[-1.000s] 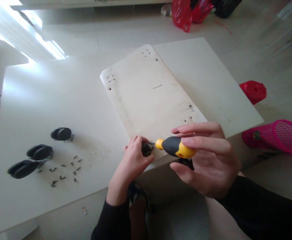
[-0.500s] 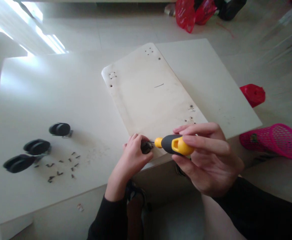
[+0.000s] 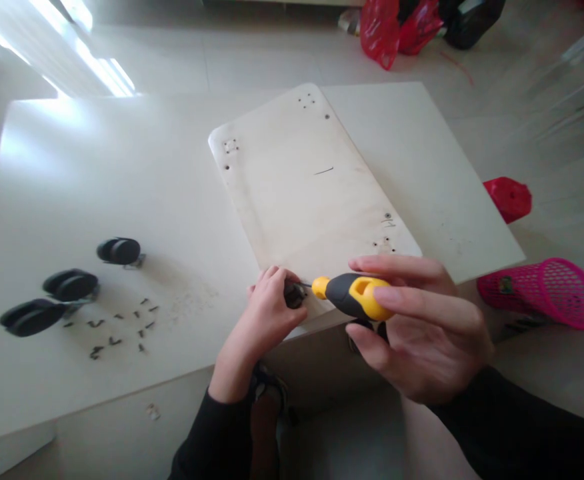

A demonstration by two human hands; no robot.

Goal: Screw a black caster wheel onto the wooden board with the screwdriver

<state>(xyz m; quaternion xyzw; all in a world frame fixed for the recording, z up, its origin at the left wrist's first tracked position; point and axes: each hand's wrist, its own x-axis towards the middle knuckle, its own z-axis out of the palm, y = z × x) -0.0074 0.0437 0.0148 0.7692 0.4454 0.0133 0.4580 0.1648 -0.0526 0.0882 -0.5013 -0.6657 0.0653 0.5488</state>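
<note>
My left hand [image 3: 265, 308] is closed around a dark caster [image 3: 293, 295] at the near corner of the white board [image 3: 287, 180]. The fingers and thumb hide much of that caster. My right hand [image 3: 422, 327] loosely holds a yellow and black screwdriver [image 3: 349, 295] by the rear of its handle. One fingertip rests on the handle's end, while the thumb is spread a little away from it. The screwdriver's thin shaft points left, to the caster under my left hand. Groups of small holes mark the board's other corners.
Several black casters [image 3: 69, 285] lie on the left of the white table [image 3: 122, 160], with loose dark screws [image 3: 115, 341] near them. Past the table's right edge lies a pink mesh basket [image 3: 542, 292]. Red bags [image 3: 379, 33] lie on the floor beyond the far edge.
My right hand's fingers have opened somewhat around the screwdriver handle, and the thumb has moved off it. My left hand stays on the caster. The view has shifted slightly.
</note>
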